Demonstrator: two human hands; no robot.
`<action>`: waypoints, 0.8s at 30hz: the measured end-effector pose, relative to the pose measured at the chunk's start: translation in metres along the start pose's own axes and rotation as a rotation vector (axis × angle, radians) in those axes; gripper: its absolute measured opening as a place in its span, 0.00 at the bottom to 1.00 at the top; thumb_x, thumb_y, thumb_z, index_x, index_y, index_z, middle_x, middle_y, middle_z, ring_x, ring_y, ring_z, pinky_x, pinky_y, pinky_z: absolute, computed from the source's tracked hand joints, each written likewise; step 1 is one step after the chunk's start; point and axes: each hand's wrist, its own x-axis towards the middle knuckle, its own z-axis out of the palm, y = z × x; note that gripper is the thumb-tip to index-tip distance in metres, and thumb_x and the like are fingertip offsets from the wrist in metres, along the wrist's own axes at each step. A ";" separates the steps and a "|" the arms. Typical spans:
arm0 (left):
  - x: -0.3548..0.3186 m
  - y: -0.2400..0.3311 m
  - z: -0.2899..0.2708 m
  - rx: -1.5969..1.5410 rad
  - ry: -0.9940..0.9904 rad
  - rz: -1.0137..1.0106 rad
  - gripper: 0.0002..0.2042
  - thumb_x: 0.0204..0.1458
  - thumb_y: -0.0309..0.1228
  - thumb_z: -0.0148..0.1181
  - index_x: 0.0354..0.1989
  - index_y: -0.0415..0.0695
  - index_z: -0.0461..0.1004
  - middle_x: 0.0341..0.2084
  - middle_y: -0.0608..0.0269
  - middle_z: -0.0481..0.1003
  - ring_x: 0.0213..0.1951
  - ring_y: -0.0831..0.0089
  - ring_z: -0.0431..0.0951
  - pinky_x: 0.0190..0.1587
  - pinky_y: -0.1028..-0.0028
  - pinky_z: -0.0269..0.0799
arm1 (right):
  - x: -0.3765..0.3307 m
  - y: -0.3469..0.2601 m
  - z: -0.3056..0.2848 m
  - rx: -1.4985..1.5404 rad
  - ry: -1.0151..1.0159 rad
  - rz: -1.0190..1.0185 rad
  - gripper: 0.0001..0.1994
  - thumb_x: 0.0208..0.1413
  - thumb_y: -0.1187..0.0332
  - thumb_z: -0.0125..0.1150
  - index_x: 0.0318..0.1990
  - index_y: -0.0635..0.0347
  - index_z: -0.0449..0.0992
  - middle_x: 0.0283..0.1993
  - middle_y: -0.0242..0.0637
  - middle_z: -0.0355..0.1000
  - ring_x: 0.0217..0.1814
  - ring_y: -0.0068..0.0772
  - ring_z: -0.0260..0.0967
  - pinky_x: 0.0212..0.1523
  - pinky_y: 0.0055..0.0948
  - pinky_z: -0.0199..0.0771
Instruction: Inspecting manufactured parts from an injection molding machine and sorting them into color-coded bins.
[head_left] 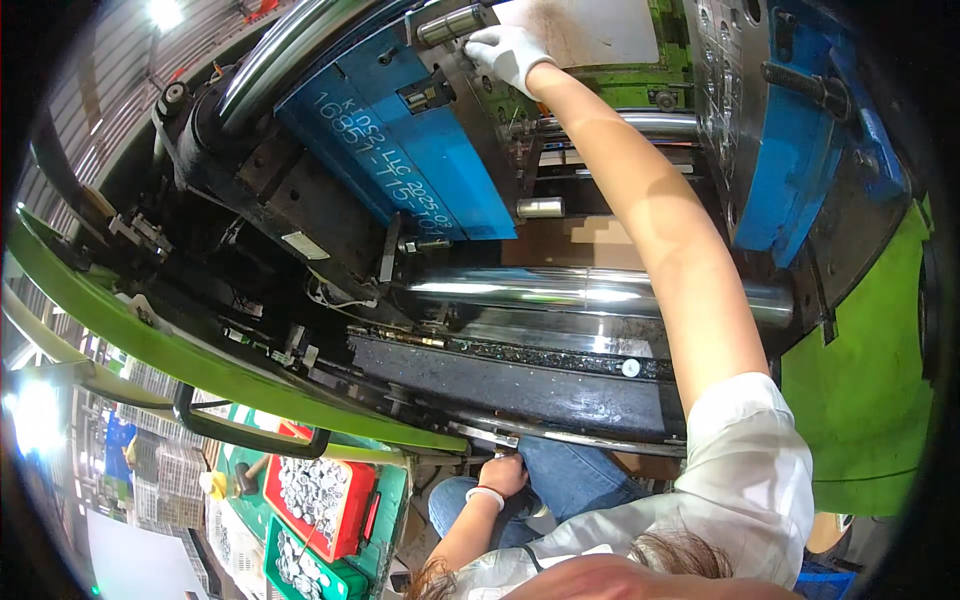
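My right hand (507, 55), in a white glove, reaches far into the machine between two mould halves. Its bent fingertips are at the face of the left blue mould half (400, 140), just beside a steel guide pin (452, 25); whatever they may pinch is hidden. A second steel pin (541, 208) sticks out lower on that face. Bare and closed, my left hand (503, 475) is low at the machine's front edge, above my knee. It is right below the end of a metal bar (487, 434); what is inside its fingers does not show.
On the right stands the other mould half (785, 150). Thick polished tie bars (520, 288) cross below my right arm. A green door frame with a black handle (250, 435) curves along the left. Beyond are red (357, 510) and green (345, 580) bins of small metallic-looking parts.
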 end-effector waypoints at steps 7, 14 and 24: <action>0.000 -0.001 0.002 0.013 0.019 0.016 0.13 0.46 0.39 0.57 0.29 0.41 0.76 0.28 0.49 0.78 0.32 0.55 0.80 0.34 0.59 0.76 | -0.010 0.008 0.030 -0.037 0.322 -0.052 0.15 0.53 0.58 0.61 0.44 0.55 0.79 0.42 0.40 0.77 0.44 0.37 0.75 0.47 0.31 0.71; 0.005 -0.003 0.003 -0.001 -0.058 -0.013 0.14 0.45 0.39 0.55 0.31 0.39 0.77 0.32 0.45 0.77 0.33 0.50 0.79 0.37 0.56 0.76 | -0.017 0.006 0.021 -0.386 0.265 -0.142 0.14 0.57 0.59 0.51 0.46 0.49 0.77 0.51 0.39 0.72 0.54 0.45 0.69 0.54 0.38 0.68; -0.089 0.045 -0.087 -0.947 0.315 0.123 0.08 0.54 0.30 0.54 0.36 0.39 0.77 0.30 0.61 0.78 0.36 0.74 0.77 0.41 0.72 0.73 | -0.221 -0.090 0.017 0.180 -0.194 -0.253 0.10 0.59 0.65 0.53 0.40 0.61 0.76 0.34 0.36 0.72 0.39 0.30 0.70 0.41 0.27 0.71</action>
